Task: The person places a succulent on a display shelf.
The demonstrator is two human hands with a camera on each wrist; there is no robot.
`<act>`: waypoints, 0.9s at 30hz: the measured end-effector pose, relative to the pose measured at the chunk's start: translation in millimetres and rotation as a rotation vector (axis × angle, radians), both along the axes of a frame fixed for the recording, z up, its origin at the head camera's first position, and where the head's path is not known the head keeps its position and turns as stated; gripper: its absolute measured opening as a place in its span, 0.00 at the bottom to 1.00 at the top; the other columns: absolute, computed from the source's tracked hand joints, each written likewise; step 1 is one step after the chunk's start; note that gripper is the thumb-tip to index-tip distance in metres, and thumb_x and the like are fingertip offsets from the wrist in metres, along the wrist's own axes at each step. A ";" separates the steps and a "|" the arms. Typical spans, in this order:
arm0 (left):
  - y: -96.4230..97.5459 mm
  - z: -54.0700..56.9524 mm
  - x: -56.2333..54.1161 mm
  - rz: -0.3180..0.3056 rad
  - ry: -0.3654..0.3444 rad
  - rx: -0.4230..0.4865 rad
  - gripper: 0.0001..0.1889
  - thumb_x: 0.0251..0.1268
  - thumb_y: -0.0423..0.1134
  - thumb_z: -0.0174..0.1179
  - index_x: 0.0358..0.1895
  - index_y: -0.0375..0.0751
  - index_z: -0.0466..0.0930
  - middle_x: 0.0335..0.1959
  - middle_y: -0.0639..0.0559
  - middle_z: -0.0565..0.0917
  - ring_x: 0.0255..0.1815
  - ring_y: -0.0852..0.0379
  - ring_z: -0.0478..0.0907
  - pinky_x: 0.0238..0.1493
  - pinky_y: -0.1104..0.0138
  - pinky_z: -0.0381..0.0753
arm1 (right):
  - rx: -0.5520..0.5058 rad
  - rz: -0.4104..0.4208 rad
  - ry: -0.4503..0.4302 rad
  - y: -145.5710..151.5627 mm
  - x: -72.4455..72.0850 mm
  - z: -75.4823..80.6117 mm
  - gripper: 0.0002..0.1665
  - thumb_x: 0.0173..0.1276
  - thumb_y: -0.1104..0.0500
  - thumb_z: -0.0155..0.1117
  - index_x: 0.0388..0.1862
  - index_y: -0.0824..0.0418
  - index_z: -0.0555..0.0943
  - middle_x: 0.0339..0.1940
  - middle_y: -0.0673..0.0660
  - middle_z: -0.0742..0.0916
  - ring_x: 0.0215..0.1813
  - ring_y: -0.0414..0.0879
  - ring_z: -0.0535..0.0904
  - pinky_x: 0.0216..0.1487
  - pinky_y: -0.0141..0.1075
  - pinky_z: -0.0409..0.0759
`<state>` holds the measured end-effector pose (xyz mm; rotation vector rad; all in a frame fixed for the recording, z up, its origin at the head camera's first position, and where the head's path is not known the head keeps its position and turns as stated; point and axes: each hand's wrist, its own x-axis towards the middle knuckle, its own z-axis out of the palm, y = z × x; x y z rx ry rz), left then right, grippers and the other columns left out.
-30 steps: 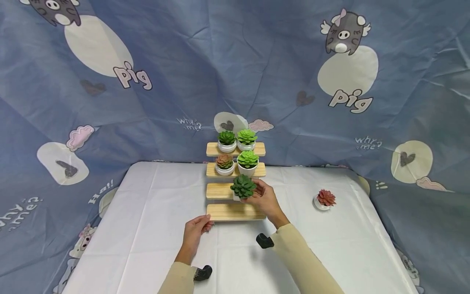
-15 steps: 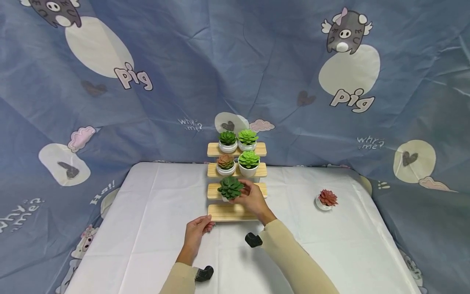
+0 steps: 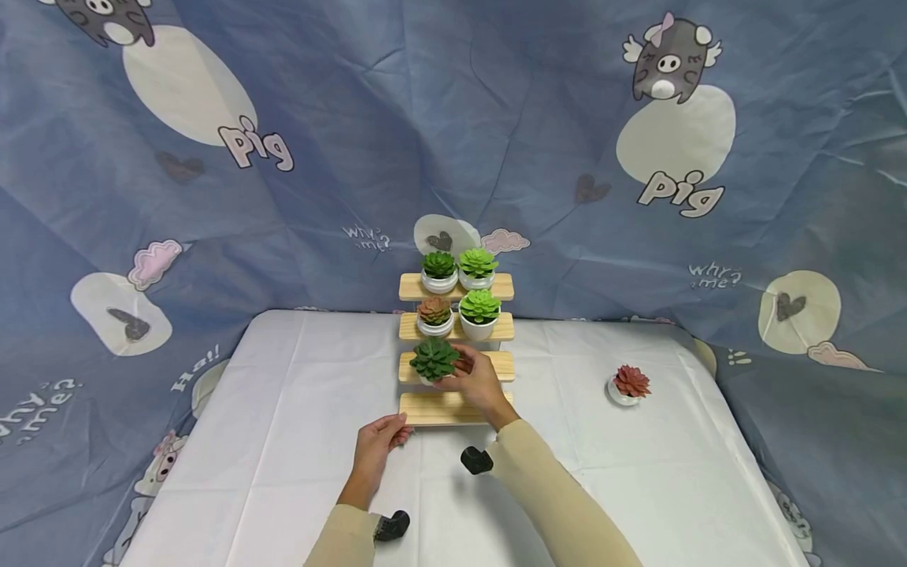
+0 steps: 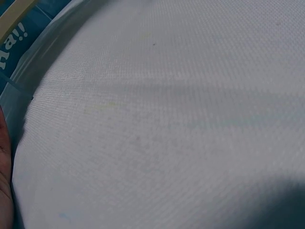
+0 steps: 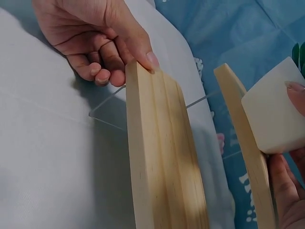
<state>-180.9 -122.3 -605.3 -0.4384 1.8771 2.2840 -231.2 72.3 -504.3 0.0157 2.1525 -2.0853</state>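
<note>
A dark green potted succulent (image 3: pixel 434 359) is in my right hand (image 3: pixel 476 383), over the left part of the third board down of a tiered wooden plant stand (image 3: pixel 442 409). In the right wrist view its white pot (image 5: pixel 271 109) is against that board or very near it, with my thumb on the pot's side. My left hand (image 3: pixel 379 442) pinches the front left corner of the lowest board, thumb on top and fingers curled below. The left wrist view shows only a sliver of that hand.
Two green succulents (image 3: pixel 478 268) stand on the top board. A brownish succulent (image 3: pixel 434 313) and a bright green succulent (image 3: pixel 479 313) fill the second. A red succulent (image 3: pixel 628 384) sits to the right on the white tablecloth (image 3: pixel 312 394). A blue printed curtain (image 3: pixel 319 157) hangs behind.
My right hand has carried the dark green succulent leftward along the third board, from its right part to its left end. The left hand has stayed on the lowest board's corner.
</note>
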 end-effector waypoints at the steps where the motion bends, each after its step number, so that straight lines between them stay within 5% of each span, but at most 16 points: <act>1: -0.1 0.1 -0.3 0.001 0.002 0.001 0.14 0.65 0.37 0.63 0.40 0.24 0.81 0.26 0.50 0.85 0.26 0.62 0.78 0.29 0.74 0.80 | -0.005 -0.001 0.002 -0.5 0.1 0.2 0.41 0.52 0.74 0.72 0.66 0.69 0.69 0.58 0.67 0.79 0.59 0.56 0.76 0.59 0.39 0.77; 21: 2.1 -1.2 3.2 -0.003 0.011 -0.003 0.13 0.66 0.37 0.62 0.40 0.25 0.81 0.25 0.51 0.85 0.26 0.62 0.78 0.29 0.74 0.79 | -0.001 0.002 0.069 -3.7 6.8 -1.8 0.42 0.51 0.77 0.71 0.66 0.69 0.69 0.59 0.68 0.77 0.62 0.58 0.74 0.61 0.38 0.75; 27: 0.5 13.5 6.0 -0.024 0.006 0.009 0.12 0.67 0.35 0.61 0.39 0.24 0.81 0.25 0.51 0.84 0.26 0.61 0.78 0.30 0.72 0.80 | -0.040 0.040 0.085 11.7 19.6 5.4 0.41 0.54 0.76 0.70 0.67 0.71 0.66 0.62 0.70 0.74 0.64 0.62 0.71 0.63 0.44 0.73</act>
